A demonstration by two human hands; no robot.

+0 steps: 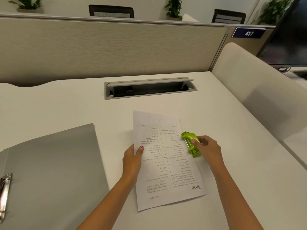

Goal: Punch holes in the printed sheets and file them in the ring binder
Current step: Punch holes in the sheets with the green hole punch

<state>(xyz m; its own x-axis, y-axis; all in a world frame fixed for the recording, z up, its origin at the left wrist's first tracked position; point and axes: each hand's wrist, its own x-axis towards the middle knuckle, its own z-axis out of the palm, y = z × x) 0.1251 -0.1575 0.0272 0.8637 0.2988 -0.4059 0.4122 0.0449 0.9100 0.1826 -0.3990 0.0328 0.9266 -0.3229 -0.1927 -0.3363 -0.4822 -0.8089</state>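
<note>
We have a wide pale worktop (216, 113) in front of us, most of it bare, with a cable hatch (150, 88) set into it well beyond the work and a fabric partition (99, 47) closing off the far edge. To our left lies the grey ring binder (54, 171), opened flat, its metal rings (5, 196) just showing at the left edge of view and nothing filed on them that we can see.

Near the middle lie the printed sheets (166, 163), flat and slightly skewed, their print upside down to us. How many sheets are in the stack we cannot tell. Our left hand (132, 156) pins the left long edge, thumb on top of the paper, a holding grip rather than a lifting one. Our right hand (207, 150) is closed around the green hole punch (191, 143), which sits at the right long edge, about midway along it.

We judge this to be the punching step, with no hole visible yet. The next move seems to call for seating the paper edge fully and squarely in the punch slot, then pressing down while the left hand keeps the sheets from sliding.

The near edge of the worktop is out of view. Between sheets and binder there is a clear strip, so carrying the paper across to the rings should meet nothing.
</note>
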